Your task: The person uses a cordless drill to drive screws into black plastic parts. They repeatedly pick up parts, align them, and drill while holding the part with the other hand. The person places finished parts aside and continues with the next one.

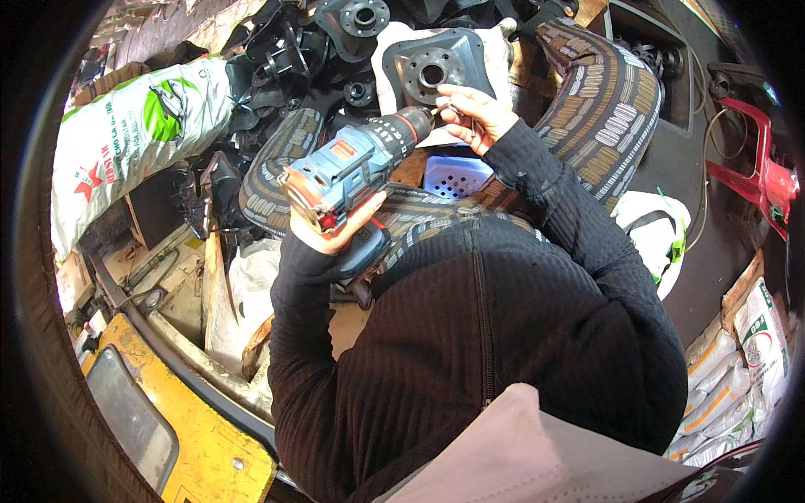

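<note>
My left hand is wrapped round the grip of a blue-grey cordless drill, whose chuck points up and to the right. Just beyond the chuck is my right hand, its fingers bent and pinched together. A small metal piece seems to show between them, too small to name. Behind that hand lies a dark square flanged part with a round central hole and smaller holes around it. It rests on a white sack over my lap area, partly covered by my fingers.
Several black moulded parts are heaped at the far side. A patterned curved cushion wraps around the work spot, with a blue perforated basket inside it. A filled white bag lies left, yellow machinery near left, a red plastic chair right.
</note>
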Action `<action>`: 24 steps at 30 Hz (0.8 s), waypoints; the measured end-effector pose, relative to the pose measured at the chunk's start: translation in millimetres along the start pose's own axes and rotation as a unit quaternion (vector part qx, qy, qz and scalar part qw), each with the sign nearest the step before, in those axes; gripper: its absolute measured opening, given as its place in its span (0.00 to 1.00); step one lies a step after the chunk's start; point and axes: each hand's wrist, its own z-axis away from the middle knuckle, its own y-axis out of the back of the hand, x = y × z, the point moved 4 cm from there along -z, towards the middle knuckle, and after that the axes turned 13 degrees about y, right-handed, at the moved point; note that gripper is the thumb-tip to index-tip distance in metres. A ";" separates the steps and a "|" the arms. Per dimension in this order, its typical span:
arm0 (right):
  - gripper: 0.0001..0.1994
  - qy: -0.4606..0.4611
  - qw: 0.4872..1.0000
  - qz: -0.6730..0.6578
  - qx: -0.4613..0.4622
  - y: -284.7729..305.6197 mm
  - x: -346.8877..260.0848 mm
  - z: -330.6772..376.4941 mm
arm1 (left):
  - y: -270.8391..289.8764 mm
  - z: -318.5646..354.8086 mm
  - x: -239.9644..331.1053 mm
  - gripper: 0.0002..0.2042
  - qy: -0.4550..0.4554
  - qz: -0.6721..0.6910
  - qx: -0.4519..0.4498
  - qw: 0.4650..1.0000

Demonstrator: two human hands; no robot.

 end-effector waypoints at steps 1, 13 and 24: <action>0.18 -0.001 1.000 0.007 0.006 1.0 0.6 -0.1 | -0.2 -1.0 1.9 0.16 -0.002 0.043 0.014 0.999; 0.23 -0.007 0.999 0.030 -0.034 8.1 8.2 -6.8 | -5.0 -15.0 10.5 0.24 -0.021 -0.134 0.005 0.991; 0.16 0.096 0.938 0.149 0.296 65.8 0.8 -26.0 | 24.4 -79.7 -34.8 0.34 -0.037 -0.100 0.107 0.988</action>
